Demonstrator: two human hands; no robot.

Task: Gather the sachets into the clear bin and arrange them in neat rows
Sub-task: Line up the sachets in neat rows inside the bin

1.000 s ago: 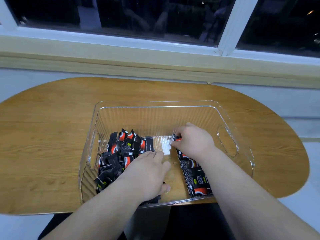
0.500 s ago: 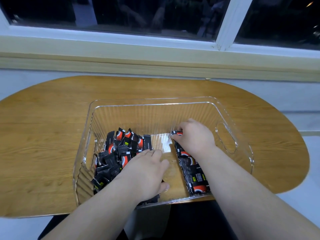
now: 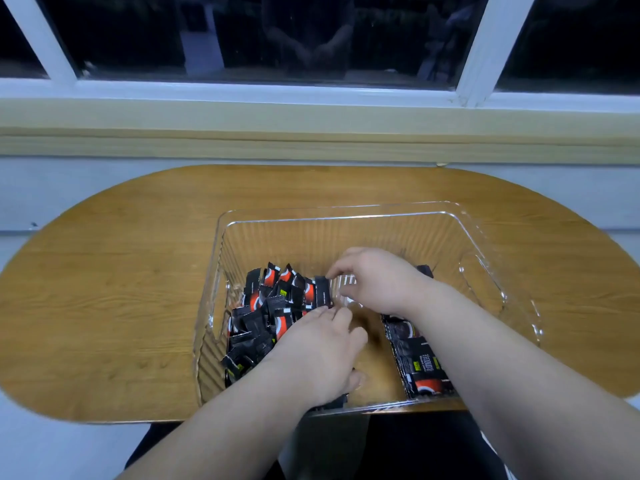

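Observation:
The clear bin (image 3: 346, 212) stands on the wooden table, with both my hands inside it. A loose pile of black-and-red sachets (image 3: 263, 306) fills its left part. A flat row of sachets (image 3: 420, 368) lies along the right of the bin floor, partly under my right forearm. My left hand (image 3: 318, 355) rests palm down on the near part of the pile, fingers straight. My right hand (image 3: 377, 282) is at the pile's right edge, its fingertips pinching the top of an upright black sachet (image 3: 322, 293).
The oval wooden table (image 3: 104, 289) has bare surface left and right of the bin. A pale sill and a dark window (image 3: 311, 32) run behind it. The bin has cut-out handles in its end walls.
My right hand has moved left from the far end of the row to the pile's edge and taken hold of a sachet. My left hand stays on the pile.

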